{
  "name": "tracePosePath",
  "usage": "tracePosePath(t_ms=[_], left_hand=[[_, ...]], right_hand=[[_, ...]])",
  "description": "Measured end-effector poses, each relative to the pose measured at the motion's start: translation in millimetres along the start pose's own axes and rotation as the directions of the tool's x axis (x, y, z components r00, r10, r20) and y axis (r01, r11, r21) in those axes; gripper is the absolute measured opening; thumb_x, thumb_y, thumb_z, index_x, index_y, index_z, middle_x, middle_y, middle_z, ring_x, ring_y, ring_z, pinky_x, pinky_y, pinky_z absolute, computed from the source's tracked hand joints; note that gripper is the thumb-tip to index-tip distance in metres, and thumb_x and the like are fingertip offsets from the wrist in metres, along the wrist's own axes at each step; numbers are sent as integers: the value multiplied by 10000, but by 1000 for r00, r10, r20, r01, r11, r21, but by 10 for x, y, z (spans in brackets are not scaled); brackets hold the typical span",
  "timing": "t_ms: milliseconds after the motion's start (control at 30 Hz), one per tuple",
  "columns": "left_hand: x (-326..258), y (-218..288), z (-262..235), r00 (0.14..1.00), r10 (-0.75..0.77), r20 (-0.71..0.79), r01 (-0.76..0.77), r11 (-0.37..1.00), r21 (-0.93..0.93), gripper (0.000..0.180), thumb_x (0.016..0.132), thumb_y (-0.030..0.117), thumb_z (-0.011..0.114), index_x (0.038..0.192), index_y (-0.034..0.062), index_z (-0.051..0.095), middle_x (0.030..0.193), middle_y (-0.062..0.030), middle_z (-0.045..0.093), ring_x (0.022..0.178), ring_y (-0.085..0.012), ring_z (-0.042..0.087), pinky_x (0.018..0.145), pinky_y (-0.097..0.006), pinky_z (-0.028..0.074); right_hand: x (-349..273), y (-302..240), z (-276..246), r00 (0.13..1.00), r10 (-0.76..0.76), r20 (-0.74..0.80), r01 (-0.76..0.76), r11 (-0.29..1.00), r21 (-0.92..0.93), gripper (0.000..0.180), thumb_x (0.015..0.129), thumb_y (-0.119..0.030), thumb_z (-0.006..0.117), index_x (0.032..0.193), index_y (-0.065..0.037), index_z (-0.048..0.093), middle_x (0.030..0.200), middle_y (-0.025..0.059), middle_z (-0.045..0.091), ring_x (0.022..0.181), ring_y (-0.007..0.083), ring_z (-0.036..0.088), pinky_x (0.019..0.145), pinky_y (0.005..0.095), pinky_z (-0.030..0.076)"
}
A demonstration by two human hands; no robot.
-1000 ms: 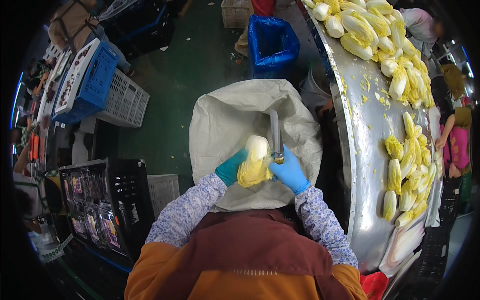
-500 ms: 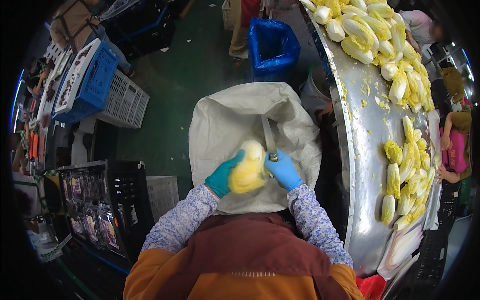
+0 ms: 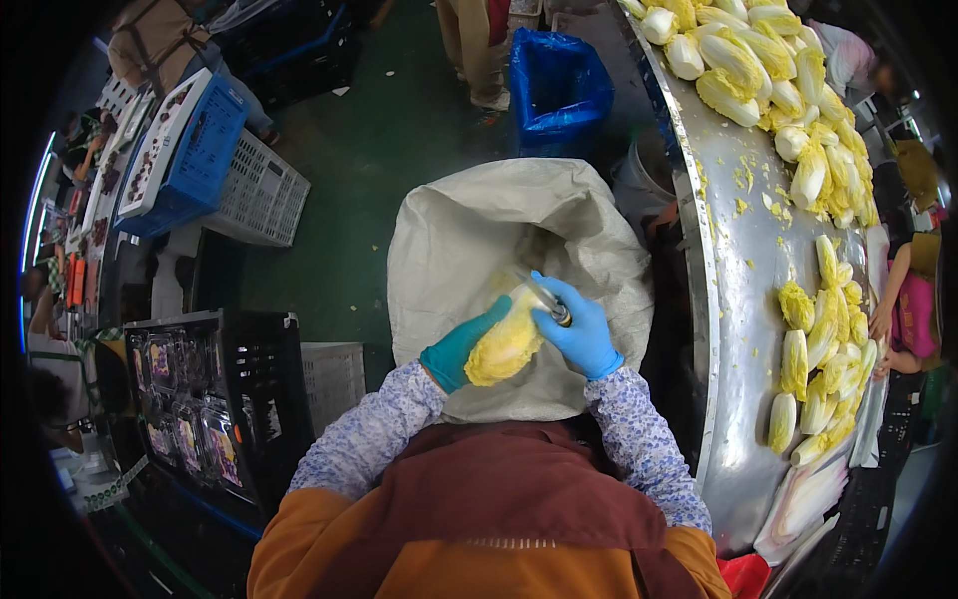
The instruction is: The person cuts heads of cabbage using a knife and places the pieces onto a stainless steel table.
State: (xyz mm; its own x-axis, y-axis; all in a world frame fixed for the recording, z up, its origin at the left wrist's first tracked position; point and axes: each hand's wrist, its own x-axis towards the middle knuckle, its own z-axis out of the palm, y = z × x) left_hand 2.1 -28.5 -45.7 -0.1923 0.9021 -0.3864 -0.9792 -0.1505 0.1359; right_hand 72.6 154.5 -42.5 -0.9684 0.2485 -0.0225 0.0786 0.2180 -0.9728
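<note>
My left hand (image 3: 467, 344), in a green glove, is closed around a yellow napa cabbage (image 3: 506, 346), tilted with its pale base up and to the right. In a blue glove, my right hand (image 3: 582, 334) grips a knife (image 3: 561, 315) by its handle. The blade lies against the cabbage's base end and looks smeared by motion. Both hands are over the mouth of a large white woven sack (image 3: 429, 260). Deep inside, the sack's contents are too dim to make out.
On my right a metal table (image 3: 743, 329) bears a big pile of napa cabbages (image 3: 738, 60) and a smaller group (image 3: 823, 349). Ahead stands a blue-lined bin (image 3: 562, 95). At left are a black crate (image 3: 284, 399) of packages and a blue crate (image 3: 190, 165). Other people work around.
The knife has swung from pointing away, beside the cabbage, to lying against its base. The cabbage has tipped toward the right. My right hand has turned inward, nearer the left.
</note>
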Motion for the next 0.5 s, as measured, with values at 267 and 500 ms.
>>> tracePosePath(t_ms=[267,500], left_hand=[[-210,7,-56,993,86,80,-94,990,105,577,961,427,464,1369,25,392,1266,-160,529,1094,-261,570,932,-382,477],[-12,55,-215,996,52,79,-60,992,113,642,939,520,426,1386,60,383,1294,-170,518,1112,-285,565,960,-426,462]], right_hand=[[266,606,-199,827,518,-220,-530,848,3,452,834,-274,664,1159,23,561,805,105,648,503,166,563,446,294,463],[-95,-126,-209,839,500,215,-538,823,183,564,803,-322,720,1237,-25,518,761,31,597,495,90,516,429,234,415]])
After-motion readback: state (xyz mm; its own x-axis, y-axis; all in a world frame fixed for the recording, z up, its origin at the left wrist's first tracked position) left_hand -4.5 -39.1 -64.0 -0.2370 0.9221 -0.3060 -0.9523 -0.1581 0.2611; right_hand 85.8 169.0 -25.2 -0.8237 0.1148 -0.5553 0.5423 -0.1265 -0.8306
